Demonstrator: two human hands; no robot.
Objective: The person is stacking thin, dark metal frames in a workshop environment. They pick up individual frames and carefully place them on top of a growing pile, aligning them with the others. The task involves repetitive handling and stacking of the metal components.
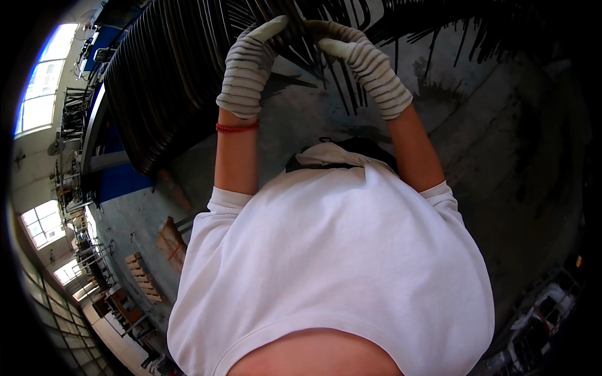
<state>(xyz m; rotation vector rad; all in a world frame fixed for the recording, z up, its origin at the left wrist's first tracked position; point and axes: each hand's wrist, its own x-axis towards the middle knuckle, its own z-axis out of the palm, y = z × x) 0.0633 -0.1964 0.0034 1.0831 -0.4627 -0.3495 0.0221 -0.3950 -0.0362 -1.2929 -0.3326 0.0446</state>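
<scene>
Both my hands wear white work gloves with grey stripes and are at the top of the view, among dark metal rods. My left hand (246,72) is closed at the edge of a bunch of thin black rods (302,49), its thumb stretched across them and its other fingers mostly hidden. Facing it from the other side, my right hand (370,66) curls its darkened fingers over the same bunch, thumb below. Several rod ends hang down between the hands. Close by on the left stands a dense row of curved black tubes (160,75).
More black rods (451,31) spread along the far right, their ends over the grey floor (313,103). Left lie a blue surface (122,178), a brown sheet-like piece (170,241) and a wooden pallet (143,276). Pale wrapped items (549,307) sit at lower right.
</scene>
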